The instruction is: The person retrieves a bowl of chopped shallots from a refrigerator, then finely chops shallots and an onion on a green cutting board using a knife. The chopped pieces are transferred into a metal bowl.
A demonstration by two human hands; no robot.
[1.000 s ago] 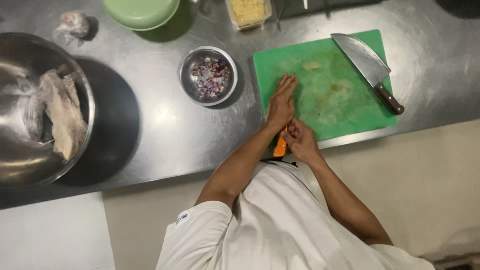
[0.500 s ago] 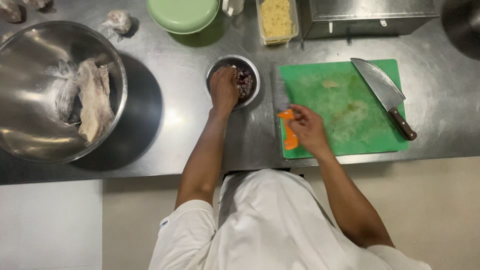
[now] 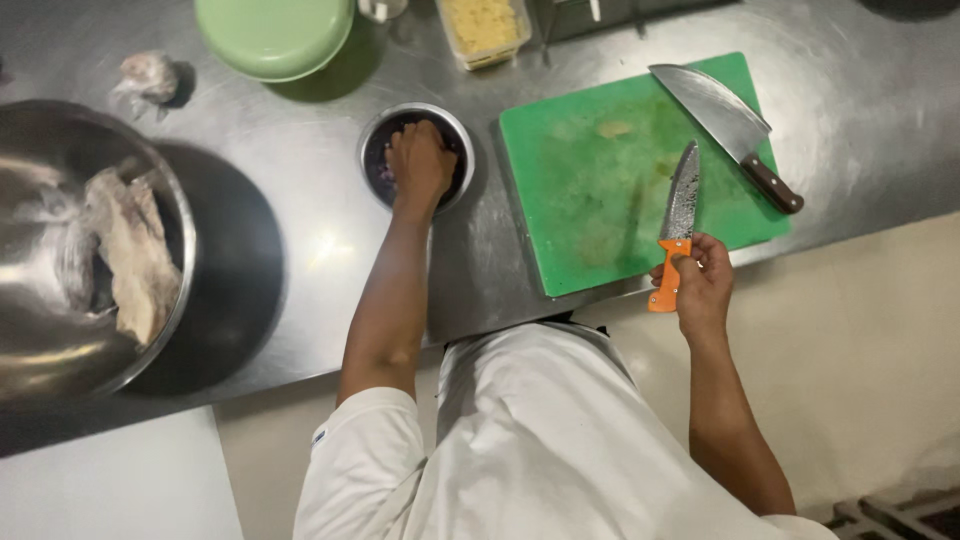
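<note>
Nearest the camera is a white sleeve and torso, pale floor (image 3: 880, 340) off to the right; then the steel bench (image 3: 310, 240), scuffed and shiny, runs across the whole view. Right hand (image 3: 703, 288) is curled tight round the orange handle of a small knife (image 3: 678, 225) at the bench's near edge; its mottled grey blade points away over the green cutting board (image 3: 620, 180). Left hand (image 3: 421, 165) is down inside a small steel bowl (image 3: 415, 157) of dark purple bits, fingers bunched; can't tell if it's got any. Big steel bowl (image 3: 85, 255) with pale meat sits far left; a cleaver (image 3: 722, 128) lies on the board's far corner; a green lid (image 3: 275, 35) and yellow tub (image 3: 483, 28) are at the back.
</note>
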